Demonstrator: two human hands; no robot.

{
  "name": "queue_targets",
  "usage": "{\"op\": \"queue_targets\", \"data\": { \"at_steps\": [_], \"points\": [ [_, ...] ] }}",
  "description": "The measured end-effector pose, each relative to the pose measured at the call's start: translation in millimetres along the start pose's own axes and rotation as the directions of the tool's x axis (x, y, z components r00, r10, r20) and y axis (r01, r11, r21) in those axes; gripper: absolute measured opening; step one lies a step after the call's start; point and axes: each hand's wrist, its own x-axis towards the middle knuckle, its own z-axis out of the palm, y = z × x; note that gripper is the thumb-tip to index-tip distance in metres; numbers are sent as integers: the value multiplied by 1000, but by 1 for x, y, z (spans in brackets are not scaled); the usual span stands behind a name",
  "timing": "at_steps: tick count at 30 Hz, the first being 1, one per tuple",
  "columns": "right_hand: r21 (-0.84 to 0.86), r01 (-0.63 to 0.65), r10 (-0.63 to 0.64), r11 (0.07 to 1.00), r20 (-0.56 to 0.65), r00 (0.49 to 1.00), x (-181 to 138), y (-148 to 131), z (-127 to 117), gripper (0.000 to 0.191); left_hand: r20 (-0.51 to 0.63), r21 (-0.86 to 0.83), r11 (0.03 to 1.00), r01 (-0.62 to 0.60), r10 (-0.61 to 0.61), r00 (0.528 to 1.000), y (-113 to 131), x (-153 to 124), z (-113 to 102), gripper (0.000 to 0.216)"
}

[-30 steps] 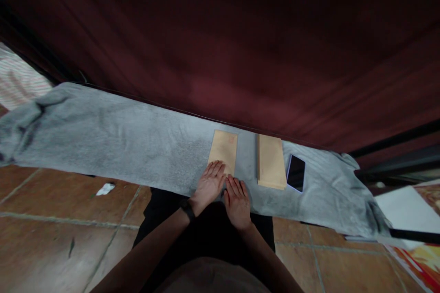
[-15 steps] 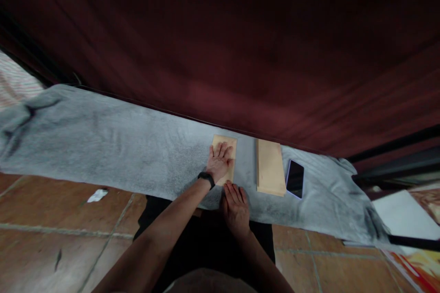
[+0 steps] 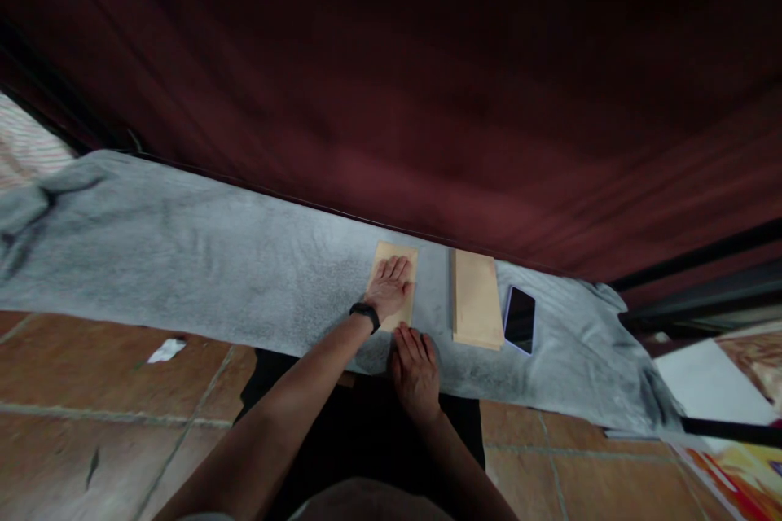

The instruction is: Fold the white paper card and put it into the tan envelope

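Note:
A flat tan paper piece [image 3: 407,258], shaped like an envelope, lies upright on the grey cloth in front of me. My left hand [image 3: 389,286], with a black band on the wrist, presses flat on its middle, fingers stretched out and covering much of it. At the near edge of the same paper, the fingertips of my right hand [image 3: 415,366] rest flat, with the fingers stretched forward. To the right lies a neat stack of similar tan paper pieces [image 3: 477,297], touched by neither hand.
A phone [image 3: 520,319] with a pale purple edge lies right of the stack. The grey cloth [image 3: 201,260] covers a long narrow surface, with a dark red fabric wall [image 3: 391,138] behind it. A white scrap [image 3: 166,351] lies on the tiled floor [image 3: 98,383].
The fingers of my left hand have drawn closer together on the paper. My right hand stays at the near edge. The whole view has shifted slightly.

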Motion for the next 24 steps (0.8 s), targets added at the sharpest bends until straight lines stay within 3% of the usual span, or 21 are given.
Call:
{"op": "queue_targets", "data": {
  "at_steps": [7,14,20,24],
  "points": [
    [8,-38,38,999,-6,999,0,0,4,43,9,3,998,-68,68,998,3,-34,-2,58],
    [-18,-29,30,999,28,999,-2,3,4,43,88,-13,992,-125,126,988,-1,-70,-12,56],
    [-27,-19,21,999,66,998,-2,0,-3,44,12,9,960,-279,279,960,-5,-132,-23,55],
    [-12,-5,5,1000,70,998,-2,2,-7,46,-10,58,941,-334,335,942,-11,-155,-32,58]
  ]
}}
